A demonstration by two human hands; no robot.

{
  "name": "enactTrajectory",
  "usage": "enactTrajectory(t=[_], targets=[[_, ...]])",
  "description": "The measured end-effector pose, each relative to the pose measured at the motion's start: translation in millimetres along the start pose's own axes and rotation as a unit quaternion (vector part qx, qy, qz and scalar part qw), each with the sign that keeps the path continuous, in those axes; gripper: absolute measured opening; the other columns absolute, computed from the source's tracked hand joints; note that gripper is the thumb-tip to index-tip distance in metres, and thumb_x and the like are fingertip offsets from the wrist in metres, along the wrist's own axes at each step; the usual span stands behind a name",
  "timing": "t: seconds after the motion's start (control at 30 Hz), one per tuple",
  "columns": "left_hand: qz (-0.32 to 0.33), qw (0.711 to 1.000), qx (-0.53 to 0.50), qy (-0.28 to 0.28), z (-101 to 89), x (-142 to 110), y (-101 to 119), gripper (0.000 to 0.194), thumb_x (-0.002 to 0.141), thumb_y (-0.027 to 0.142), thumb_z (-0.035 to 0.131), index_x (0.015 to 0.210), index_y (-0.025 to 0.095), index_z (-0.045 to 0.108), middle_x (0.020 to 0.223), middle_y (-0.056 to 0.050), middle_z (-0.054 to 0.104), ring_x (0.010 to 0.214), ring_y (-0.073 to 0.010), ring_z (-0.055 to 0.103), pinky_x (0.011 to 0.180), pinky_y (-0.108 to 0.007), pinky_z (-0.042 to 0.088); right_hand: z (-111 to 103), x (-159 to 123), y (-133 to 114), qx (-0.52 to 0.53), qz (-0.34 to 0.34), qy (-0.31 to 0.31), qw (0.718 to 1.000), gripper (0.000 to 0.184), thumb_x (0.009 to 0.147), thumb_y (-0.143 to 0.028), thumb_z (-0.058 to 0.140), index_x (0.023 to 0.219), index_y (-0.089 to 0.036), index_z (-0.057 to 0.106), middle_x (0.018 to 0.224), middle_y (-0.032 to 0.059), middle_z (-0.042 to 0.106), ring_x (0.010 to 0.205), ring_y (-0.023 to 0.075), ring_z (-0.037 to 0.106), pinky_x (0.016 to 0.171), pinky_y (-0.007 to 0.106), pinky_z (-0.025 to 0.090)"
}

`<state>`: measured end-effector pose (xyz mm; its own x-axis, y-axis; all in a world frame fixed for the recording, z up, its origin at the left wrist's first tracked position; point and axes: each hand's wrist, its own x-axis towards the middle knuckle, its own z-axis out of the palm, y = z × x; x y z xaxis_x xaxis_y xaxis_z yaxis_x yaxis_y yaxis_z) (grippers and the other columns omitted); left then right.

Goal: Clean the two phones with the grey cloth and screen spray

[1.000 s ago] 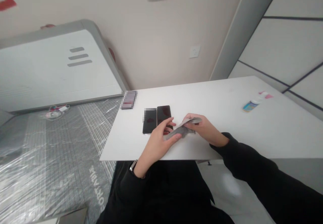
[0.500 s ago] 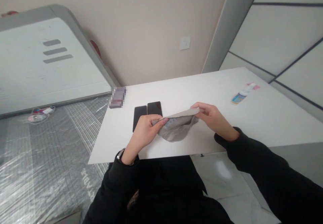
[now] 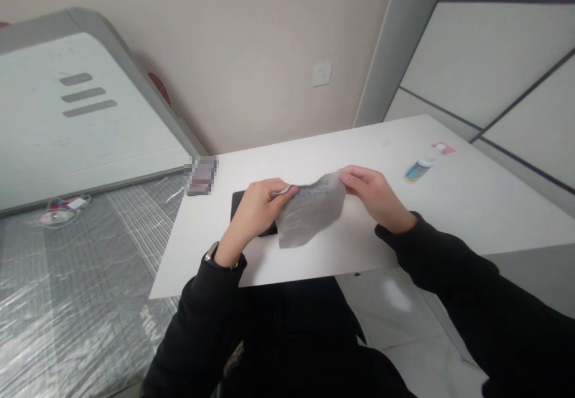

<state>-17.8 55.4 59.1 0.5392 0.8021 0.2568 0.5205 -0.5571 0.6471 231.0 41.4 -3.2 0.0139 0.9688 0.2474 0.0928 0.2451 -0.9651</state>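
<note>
A grey cloth hangs spread between my two hands above the white table. My left hand pinches its upper left corner between thumb and fingers. At the upper right corner, my right hand grips it the same way. Faint dark marks run near the cloth's top edge, and its lower edge droops freely. Behind my left hand lies a black phone, partly covered; a second phone beside it is mostly hidden by the hand and cloth.
A spray bottle with a blue-yellow label lies on the table at the right, near a pink item. A blurred-out object sits at the left back corner. Beyond stand a whiteboard-like panel and a wall socket.
The cloth was folded and sagging; now it hangs open and flatter towards me. Both hands have risen slightly, and the cloth covers more of the phones.
</note>
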Motion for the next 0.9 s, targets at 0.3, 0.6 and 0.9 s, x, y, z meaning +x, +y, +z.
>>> enactTrajectory(t=[0.3, 0.6, 0.9], targets=[[0.092, 0.992, 0.088, -0.005, 2.5, 38, 2, 0.024, 0.103, 0.029, 0.056, 0.11, 0.019, 0.077, 0.118, -0.008, 0.075, 0.108, -0.0225, 0.065, 0.098, -0.038, 0.048, -37, 27, -13, -0.116, -0.134, 0.044, 0.983, 0.037, 0.093, -0.058, 0.065, 0.096, -0.022, 0.076, 0.103, 0.0075, 0.077, 0.103, 0.0263, 0.07, 0.098, 0.044, 0.054], [0.126, 0.957, 0.16, -0.204, 45.9, -38, -24, 0.05, 0.106, 0.05, 0.044, 0.146, 0.023, 0.056, 0.145, -0.011, 0.063, 0.133, -0.026, 0.057, 0.114, -0.045, 0.045, -56, -57, 34, -0.308, -0.158, -0.138, 0.928, 0.029, 0.102, -0.039, 0.054, 0.096, -0.026, 0.079, 0.104, 0.0051, 0.081, 0.109, 0.0271, 0.073, 0.111, 0.058, 0.048], [0.032, 0.93, 0.33, -0.158, 61.4, -4, -55, 0.083, 0.097, 0.063, 0.056, 0.157, 0.008, 0.039, 0.163, -0.021, 0.042, 0.155, -0.043, 0.03, 0.126, -0.065, 0.022, -19, 5, 69, -0.431, -0.173, -0.152, 0.873, 0.069, 0.099, -0.063, 0.049, 0.149, -0.016, 0.055, 0.155, 0.0186, 0.053, 0.146, 0.0405, 0.045, 0.119, 0.068, 0.031]])
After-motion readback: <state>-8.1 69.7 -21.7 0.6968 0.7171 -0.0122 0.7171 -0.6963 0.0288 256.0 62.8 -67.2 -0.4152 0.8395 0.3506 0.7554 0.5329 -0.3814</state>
